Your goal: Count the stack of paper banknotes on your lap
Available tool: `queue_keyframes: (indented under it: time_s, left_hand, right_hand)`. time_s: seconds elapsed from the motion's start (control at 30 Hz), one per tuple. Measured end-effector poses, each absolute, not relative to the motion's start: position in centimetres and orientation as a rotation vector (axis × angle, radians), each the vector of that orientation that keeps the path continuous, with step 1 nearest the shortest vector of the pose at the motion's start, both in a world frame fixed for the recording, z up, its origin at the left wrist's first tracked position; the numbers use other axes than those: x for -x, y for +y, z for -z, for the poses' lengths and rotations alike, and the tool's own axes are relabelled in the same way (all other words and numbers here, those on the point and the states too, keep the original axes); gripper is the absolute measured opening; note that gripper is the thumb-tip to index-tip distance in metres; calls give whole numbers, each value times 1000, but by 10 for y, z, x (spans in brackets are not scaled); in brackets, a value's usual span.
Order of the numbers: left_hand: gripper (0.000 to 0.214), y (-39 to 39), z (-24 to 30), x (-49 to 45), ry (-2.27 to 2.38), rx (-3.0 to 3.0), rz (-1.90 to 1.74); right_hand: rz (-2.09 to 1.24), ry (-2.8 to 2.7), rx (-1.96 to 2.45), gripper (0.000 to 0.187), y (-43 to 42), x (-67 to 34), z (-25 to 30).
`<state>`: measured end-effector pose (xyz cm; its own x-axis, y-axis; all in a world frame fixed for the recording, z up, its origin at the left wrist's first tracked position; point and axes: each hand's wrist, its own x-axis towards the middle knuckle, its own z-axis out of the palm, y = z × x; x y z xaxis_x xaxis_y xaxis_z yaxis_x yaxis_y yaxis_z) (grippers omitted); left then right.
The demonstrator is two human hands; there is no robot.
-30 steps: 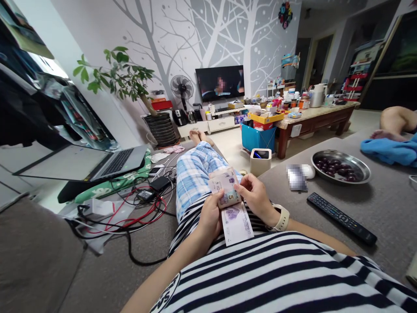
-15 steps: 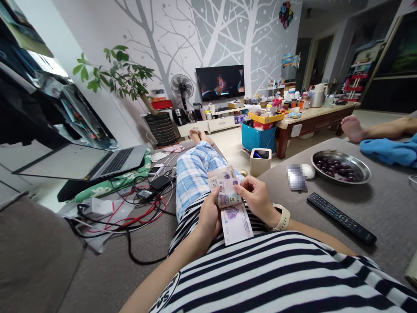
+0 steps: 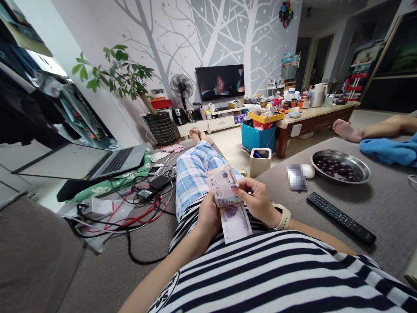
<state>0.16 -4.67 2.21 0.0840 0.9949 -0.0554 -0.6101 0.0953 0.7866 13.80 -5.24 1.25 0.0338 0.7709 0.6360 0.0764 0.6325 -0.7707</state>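
Observation:
A wad of purple banknotes (image 3: 224, 191) rests over my lap, above my striped shirt and blue checked trousers. My left hand (image 3: 208, 215) is closed round the wad from the left, thumb on top. My right hand (image 3: 257, 200), with a pale watch on its wrist, pinches the upper note between thumb and fingers. One note (image 3: 235, 221) hangs down toward my shirt. The others fan up toward my knees.
A black remote (image 3: 340, 218) and a metal bowl of dark fruit (image 3: 340, 166) lie on the grey couch to my right. Left are an open laptop (image 3: 97, 163), a tangle of cables (image 3: 137, 208) and a potted plant. Another person's foot (image 3: 347, 129) rests at far right by a blue cloth.
My right hand has drawn the top note slightly left and up across the wad. The other person's leg at far right has stretched out, foot now further left.

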Motion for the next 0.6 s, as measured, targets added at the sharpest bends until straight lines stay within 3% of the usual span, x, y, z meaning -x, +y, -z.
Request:
queue_keyframes:
  time_s: [0.3,0.6]
  left_hand:
    - [12,-53,-24,1,786,-846,-1393]
    - [22,-51,-19,4,712,-861,-1362]
  right_hand:
    - [-602,-1522,770,31,-56,-141,-18]
    - [-661,-1561,738,38,-55,-141,-15]
